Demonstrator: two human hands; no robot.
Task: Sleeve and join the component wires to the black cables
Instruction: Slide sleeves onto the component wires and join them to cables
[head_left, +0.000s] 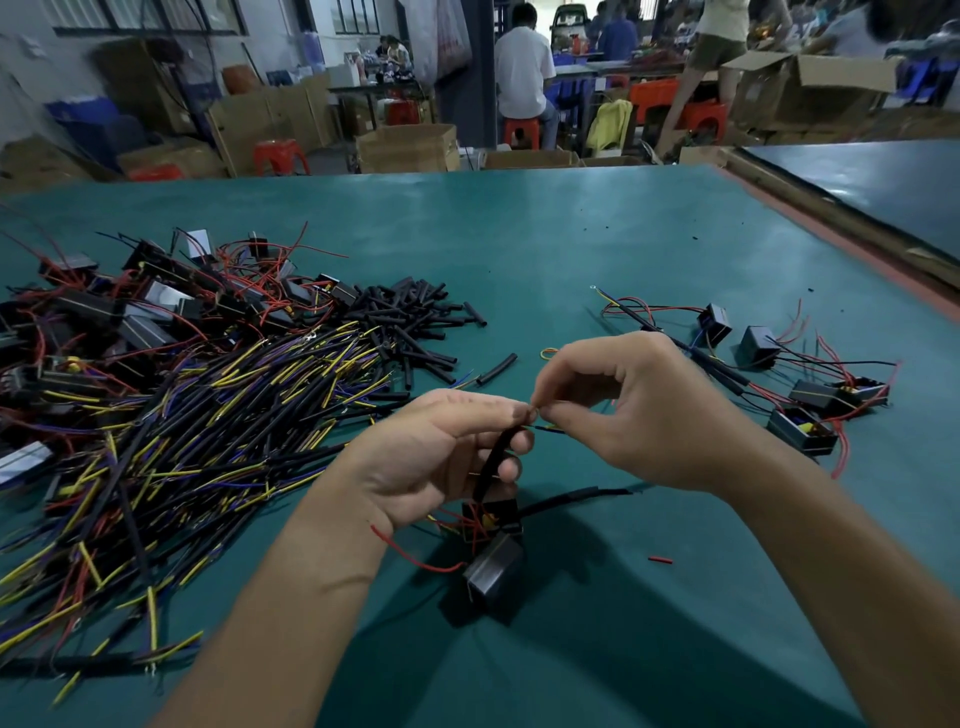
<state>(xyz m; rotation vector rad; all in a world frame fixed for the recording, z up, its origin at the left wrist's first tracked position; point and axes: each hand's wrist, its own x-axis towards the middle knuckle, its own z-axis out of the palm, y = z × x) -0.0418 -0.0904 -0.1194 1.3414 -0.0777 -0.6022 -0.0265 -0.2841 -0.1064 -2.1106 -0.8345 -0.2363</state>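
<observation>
Above the green table mat (571, 249), the left hand (441, 457) gripped a black sleeved cable (496, 457), while the right hand (639, 410) pinched a thin wire end (545, 428) at its tip. Below them was a black box component (493, 574). Loose black cables (208, 415) and cut black sleeves (415, 322) lay heaped left; joined components (810, 400) lay right. Cardboard boxes (405, 148) stood beyond, contents hidden.

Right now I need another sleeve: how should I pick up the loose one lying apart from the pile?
Pinch the sleeve at its middle from above, fingers across its width. It lies flat on the mat, apart from the pile, both long sides free.
</observation>
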